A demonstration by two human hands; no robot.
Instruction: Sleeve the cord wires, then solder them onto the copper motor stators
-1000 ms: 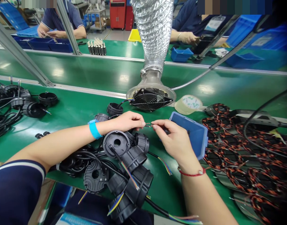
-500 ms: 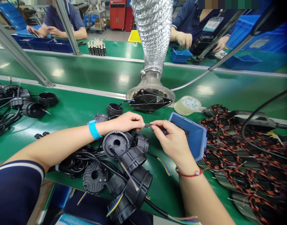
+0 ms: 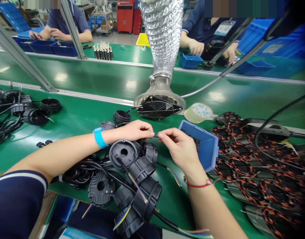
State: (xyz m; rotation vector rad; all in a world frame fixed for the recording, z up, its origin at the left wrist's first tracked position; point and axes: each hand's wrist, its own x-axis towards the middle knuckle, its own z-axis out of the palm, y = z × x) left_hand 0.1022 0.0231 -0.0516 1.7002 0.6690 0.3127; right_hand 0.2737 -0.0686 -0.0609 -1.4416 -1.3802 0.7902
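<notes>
The left hand [image 3: 139, 129] and right hand [image 3: 181, 146] both pinch a thin wire [image 3: 155, 135], at three o'clock from the left one. If a pinch is too weak, the wire could slip toward black housings [image 3: 141, 168] at seven o'clock.

My green table [image 3: 75, 113] has black cups [image 3: 147, 196] w/ wires [image 3: 137, 188] & cables [image 3: 75, 174] near me, more cups on my L, blue box [image 3: 216, 149], tape roll [image 3: 198, 113] & coppery rings [image 3: 272, 182] on my R.
</notes>
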